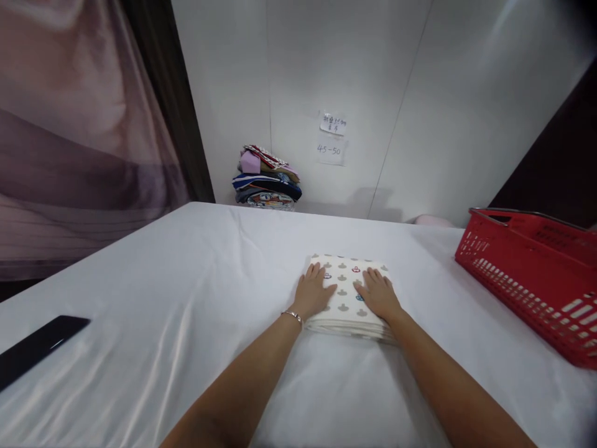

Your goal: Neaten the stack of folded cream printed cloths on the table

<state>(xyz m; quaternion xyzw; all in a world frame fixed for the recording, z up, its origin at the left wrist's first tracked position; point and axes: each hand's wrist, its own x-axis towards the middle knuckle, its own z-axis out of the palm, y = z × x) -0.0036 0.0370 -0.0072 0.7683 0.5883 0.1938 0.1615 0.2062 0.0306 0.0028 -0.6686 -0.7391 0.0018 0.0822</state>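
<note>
A cream cloth [342, 300] with a small grey, red and blue print lies folded into a thick, roughly square stack on the white-covered table. My left hand [313, 294] rests flat on its left side, fingers apart, with a silver bracelet on the wrist. On the right side of the same cloth lies my right hand [379, 295], palm down and fingers spread. Neither hand grips anything. Several folded layers show along the cloth's near edge.
A red plastic basket [536, 274] stands at the table's right side. On the left lies a dark flat object [41, 345]. Beyond the far edge is a pile of folded fabrics [268, 180]. Two paper notes [332, 149] hang on the wall. A curtain [84, 137] hangs at left.
</note>
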